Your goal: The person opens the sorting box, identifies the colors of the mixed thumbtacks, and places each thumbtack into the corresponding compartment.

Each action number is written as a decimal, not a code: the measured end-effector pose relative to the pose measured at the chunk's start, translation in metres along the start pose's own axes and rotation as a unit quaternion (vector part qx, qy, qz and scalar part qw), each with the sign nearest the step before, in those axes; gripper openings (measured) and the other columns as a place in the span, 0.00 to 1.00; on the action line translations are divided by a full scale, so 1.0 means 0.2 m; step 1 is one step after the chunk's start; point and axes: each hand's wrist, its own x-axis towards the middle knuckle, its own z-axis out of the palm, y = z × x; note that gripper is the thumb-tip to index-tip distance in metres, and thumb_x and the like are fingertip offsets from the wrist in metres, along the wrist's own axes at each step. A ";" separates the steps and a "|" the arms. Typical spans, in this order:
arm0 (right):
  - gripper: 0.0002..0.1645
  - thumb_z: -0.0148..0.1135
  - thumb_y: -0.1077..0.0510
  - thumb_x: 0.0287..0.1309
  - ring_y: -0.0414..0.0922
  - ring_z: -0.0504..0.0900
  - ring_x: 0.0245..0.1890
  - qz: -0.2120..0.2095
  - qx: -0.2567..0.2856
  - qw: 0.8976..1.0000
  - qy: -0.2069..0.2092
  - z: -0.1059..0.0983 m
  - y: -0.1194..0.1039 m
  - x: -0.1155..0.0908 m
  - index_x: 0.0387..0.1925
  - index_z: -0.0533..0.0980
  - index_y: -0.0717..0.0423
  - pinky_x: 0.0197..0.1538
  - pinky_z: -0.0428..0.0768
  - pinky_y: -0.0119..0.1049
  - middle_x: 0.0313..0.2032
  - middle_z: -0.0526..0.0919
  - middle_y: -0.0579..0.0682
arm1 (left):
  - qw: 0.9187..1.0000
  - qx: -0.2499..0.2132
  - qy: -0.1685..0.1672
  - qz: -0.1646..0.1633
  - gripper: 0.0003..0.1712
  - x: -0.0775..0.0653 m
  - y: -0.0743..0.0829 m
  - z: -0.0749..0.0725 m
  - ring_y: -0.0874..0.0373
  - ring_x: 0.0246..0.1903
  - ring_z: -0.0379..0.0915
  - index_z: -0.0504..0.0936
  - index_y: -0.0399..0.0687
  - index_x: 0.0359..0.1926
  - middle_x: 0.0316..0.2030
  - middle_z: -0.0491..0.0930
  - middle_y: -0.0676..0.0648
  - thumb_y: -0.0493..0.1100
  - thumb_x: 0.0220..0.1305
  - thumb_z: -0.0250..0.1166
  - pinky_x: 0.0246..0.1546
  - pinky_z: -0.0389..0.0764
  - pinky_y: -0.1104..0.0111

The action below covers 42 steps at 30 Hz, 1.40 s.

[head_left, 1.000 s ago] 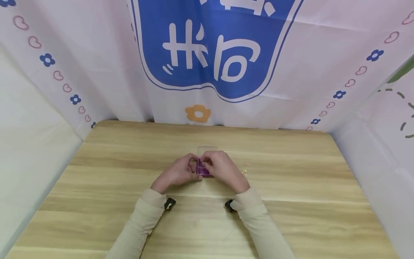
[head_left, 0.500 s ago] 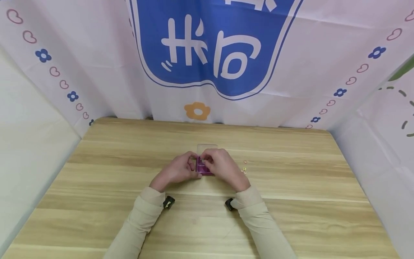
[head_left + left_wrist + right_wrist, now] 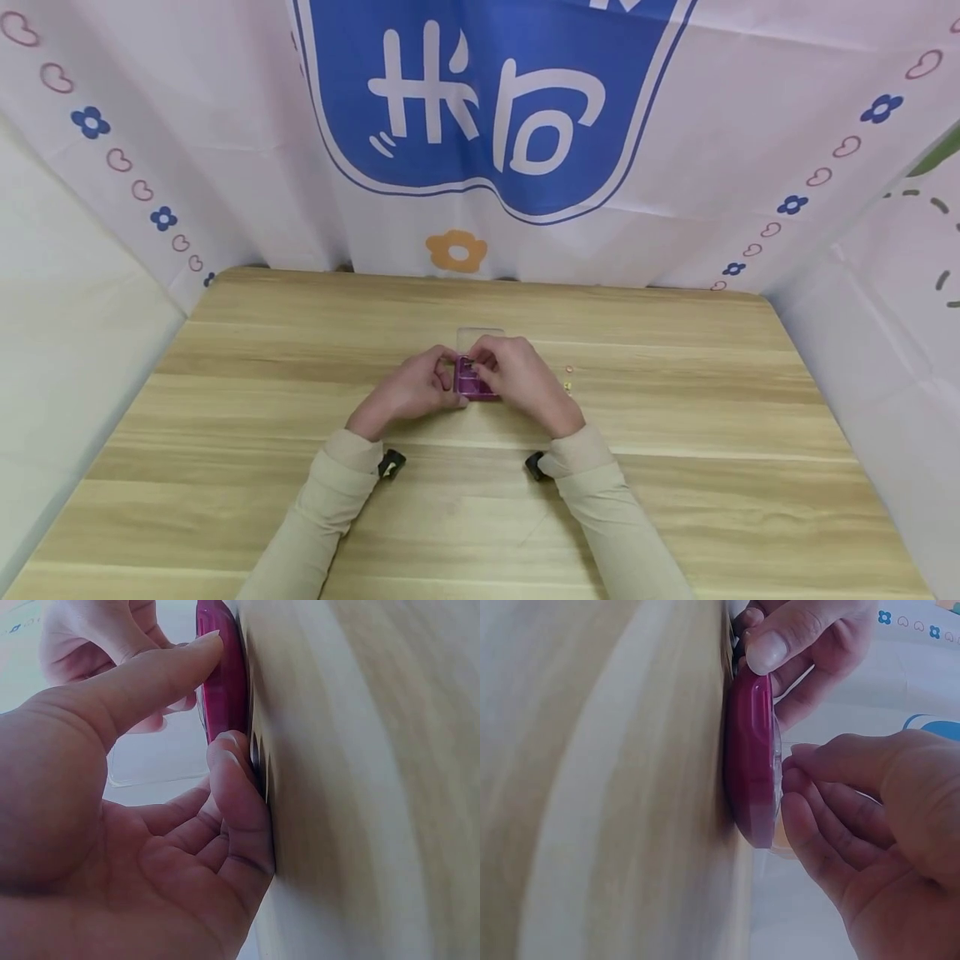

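A small purple compartment box (image 3: 468,387) lies on the table between the hands, its clear lid (image 3: 480,334) flipped back at the far side. My left hand (image 3: 412,386) grips the box's left end, with the thumb on the near wall (image 3: 221,682) and the fingers around the back. Over the box, my right hand (image 3: 519,377) has thumb and index finger brought together in a far compartment. From the right wrist view, these fingertips (image 3: 799,806) are right at the box's open top. I cannot tell whether something tiny is between them.
Several tiny yellow and orange pieces (image 3: 568,384) lie on the wooden table (image 3: 675,375) just right of the right wrist. A white printed cloth (image 3: 255,167) hangs behind the table's far edge, and pale walls stand on both sides.
The head view has tilted slightly, so everything sits higher in it. My left hand keeps its grip on the box; my right fingers shift slightly over it, showing more of the compartments.
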 end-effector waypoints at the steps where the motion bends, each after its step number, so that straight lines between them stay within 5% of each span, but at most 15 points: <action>1: 0.07 0.64 0.66 0.55 0.33 0.79 0.28 -0.002 -0.001 1.000 0.001 0.00 0.00 0.00 0.37 0.80 0.57 0.31 0.81 0.29 0.30 0.84 0.46 | 1.000 0.000 0.001 0.001 0.39 0.00 0.00 0.00 0.55 0.26 0.73 0.68 0.43 0.59 0.31 0.77 0.47 0.45 0.46 0.75 0.27 0.77 0.63; 23: 0.06 0.64 0.65 0.55 0.35 0.78 0.30 0.006 -0.011 1.000 -0.005 -0.07 0.01 -0.01 0.37 0.80 0.57 0.34 0.81 0.30 0.32 0.84 0.46 | 1.000 0.003 0.000 -0.010 0.40 0.00 0.01 -0.01 0.55 0.27 0.73 0.67 0.43 0.58 0.32 0.77 0.47 0.46 0.45 0.75 0.28 0.77 0.64; 42: 0.05 0.64 0.64 0.55 0.45 0.79 0.32 0.124 -0.062 0.989 0.048 -0.51 0.24 -0.22 0.35 0.79 0.60 0.38 0.80 0.44 0.30 0.83 0.51 | 1.000 -0.013 -0.001 -0.016 0.41 0.00 0.01 -0.01 0.55 0.28 0.72 0.67 0.42 0.59 0.33 0.76 0.46 0.44 0.45 0.76 0.29 0.77 0.63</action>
